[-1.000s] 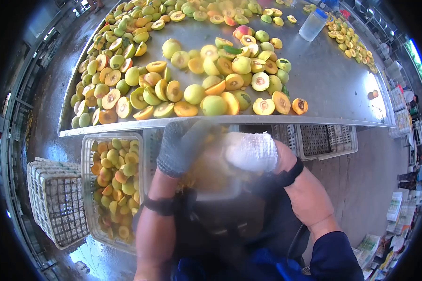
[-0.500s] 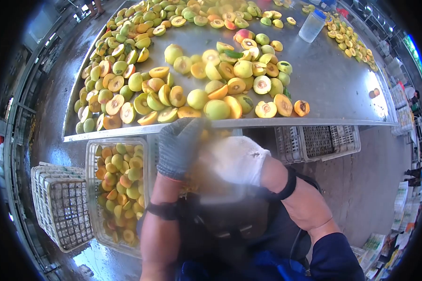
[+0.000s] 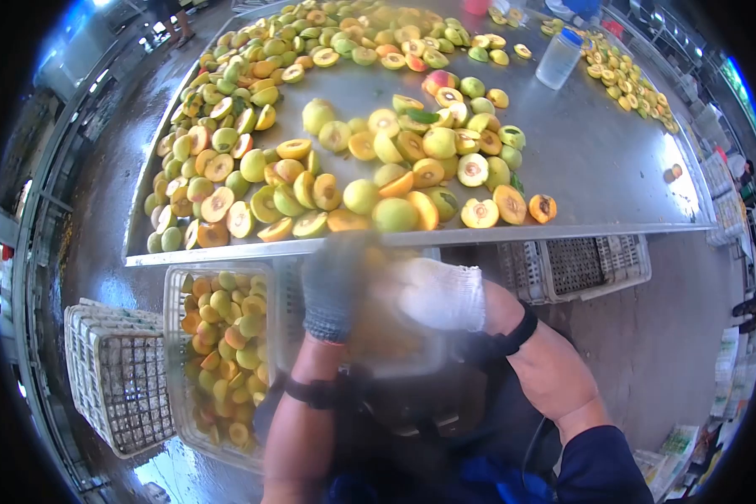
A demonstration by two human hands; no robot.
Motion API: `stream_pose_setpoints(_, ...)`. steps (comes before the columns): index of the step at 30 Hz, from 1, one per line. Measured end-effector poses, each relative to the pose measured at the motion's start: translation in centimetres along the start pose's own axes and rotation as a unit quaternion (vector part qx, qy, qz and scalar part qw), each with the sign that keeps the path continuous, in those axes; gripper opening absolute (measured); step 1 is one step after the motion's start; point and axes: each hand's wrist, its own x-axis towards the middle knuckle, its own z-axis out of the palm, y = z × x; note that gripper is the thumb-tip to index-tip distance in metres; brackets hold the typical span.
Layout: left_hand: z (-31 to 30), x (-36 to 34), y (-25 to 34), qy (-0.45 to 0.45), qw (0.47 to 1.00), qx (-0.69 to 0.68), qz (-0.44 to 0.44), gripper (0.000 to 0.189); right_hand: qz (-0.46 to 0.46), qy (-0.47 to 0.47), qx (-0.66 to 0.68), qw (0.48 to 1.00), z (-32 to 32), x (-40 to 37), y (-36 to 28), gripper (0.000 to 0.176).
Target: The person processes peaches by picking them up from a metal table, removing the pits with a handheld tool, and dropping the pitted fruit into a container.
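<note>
Clock directions are taken from the paired hands, with twelve toward the far side of the table. Item: left hand [image 3: 338,281], grey knit glove, black band at the wrist; fingers blurred, degree of opening not tellable. Item: right hand [image 3: 437,292], white knit glove frayed at the cuff, black band [image 3: 512,334] on the forearm, dark sleeve above; fingers likewise blurred, opening not tellable. Between the two, a yellowish blur, its identity and any grip on it unclear. Item: metal-topped table [image 3: 613,181], near rim just beyond the gloves. Item: halved stone fruit [image 3: 480,213], green-yellow skin, orange-yellow flesh, strewn on the table from ten o'clock through twelve to one, cut faces turned various ways, a green leaf [image 3: 423,117] among them. Item: further pile of halves [image 3: 630,80], between one and two. Item: clear bottle, blue lid [image 3: 560,60], upright, at one. Item: translucent crate [image 3: 175,336] filled with fruit pieces, below table level, at eight. Item: stacked white lattice crates [image 3: 122,382], tilted, just outside it, between eight and nine. Item: pale lattice crates [image 3: 592,273], partly under the table, at three. Item: a person's bare legs [image 3: 176,23], at eleven, well apart.
</note>
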Motion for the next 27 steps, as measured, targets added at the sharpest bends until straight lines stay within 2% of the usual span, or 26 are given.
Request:
stream_pose_setpoints(1,-0.2,-0.1,0.2,-0.016,0.994,-0.095,-0.052,0.017,0.019,-0.029,0.071,0.997,0.0,-0.2,-0.1,0.043)
stream_pose_setpoints(2,-1.2,0.2,1.1,-0.046,0.997,-0.054,0.011,0.016,0.042,-0.055,0.138,0.988,0.0,-0.4,-0.1,0.042)
stream_pose_setpoints(4,-1.4,0.3,2.2,-0.054,0.988,-0.134,-0.049,0.015,0.061,-0.074,0.228,0.969,0.3,-0.5,-0.3,0.041)
stream_pose_setpoints(5,-1.0,0.1,1.9,-0.022,0.992,-0.119,-0.028,0.016,0.072,-0.083,0.272,0.956,0.4,-0.6,-0.3,0.040)
stream_pose_setpoints(6,-0.4,0.1,1.4,0.007,0.994,-0.107,-0.007,0.021,0.063,-0.081,0.244,0.964,1.0,0.1,0.2,0.040)
stream_pose_setpoints(9,0.6,0.2,1.2,0.111,0.983,-0.140,-0.032,0.026,-0.012,0.069,0.025,0.997,2.6,-0.6,-1.5,0.032)
stream_pose_setpoints(10,0.9,0.4,0.3,0.130,0.978,-0.158,-0.049,0.031,-0.115,0.150,-0.070,0.979,3.5,-0.1,-0.4,0.030)
stream_pose_setpoints(11,0.8,0.5,0.0,0.129,0.963,-0.223,-0.076,0.036,-0.216,0.228,-0.162,0.935,4.2,0.2,0.2,0.028)
stream_pose_setpoints(12,0.7,0.5,-0.2,0.132,0.943,-0.288,-0.104,0.041,-0.156,0.178,-0.122,0.964,3.9,-0.2,0.4,0.029)
stream_pose_setpoints(14,0.2,0.5,-0.5,0.152,0.895,-0.393,-0.145,0.048,-0.156,0.147,-0.135,0.967,3.4,-0.8,-0.1,0.035)
stream_pose_setpoints(15,-0.2,0.3,-0.4,0.150,0.904,-0.378,-0.135,0.050,-0.157,0.130,-0.140,0.969,3.2,-1.0,-0.2,0.039)
stream_pose_setpoints(16,-0.7,0.1,-0.2,0.147,0.912,-0.362,-0.126,0.051,-0.154,0.101,-0.202,0.962,2.8,-1.0,1.2,0.053)
stream_pose_setpoints(19,-2.4,-0.2,-0.1,0.121,0.894,-0.410,-0.134,0.050,0.022,0.032,-0.365,0.930,2.0,-1.8,-1.5,0.062)
stream_pose_setpoints(20,-2.6,-0.4,-0.4,0.125,0.886,-0.424,-0.139,0.045,0.039,0.003,-0.385,0.922,2.0,-1.6,-1.6,0.070)
stream_pose_setpoints(21,-2.7,-0.5,-1.0,0.128,0.879,-0.437,-0.143,0.040,-0.038,0.046,-0.341,0.938,2.2,-1.3,-0.5,0.069)
stream_pose_setpoints(22,-3.1,-0.8,-1.3,0.137,0.893,-0.406,-0.137,0.037,-0.115,0.088,-0.292,0.945,2.7,-0.8,1.5,0.069)
stream_pose_setpoints(24,-3.7,-1.3,-1.9,0.160,0.935,-0.295,-0.114,0.034,-0.132,0.112,-0.261,0.950,2.8,-0.6,1.7,0.065)
stream_pose_setpoints(26,-5.2,-1.9,-2.1,0.175,0.971,-0.152,-0.059,0.034,-0.012,0.082,-0.300,0.950,2.3,-0.5,0.7,0.060)
stream_pose_setpoints(27,-6.8,-2.2,-2.4,0.176,0.980,-0.089,-0.020,0.034,-0.027,0.112,-0.294,0.949,2.4,-0.3,0.7,0.057)
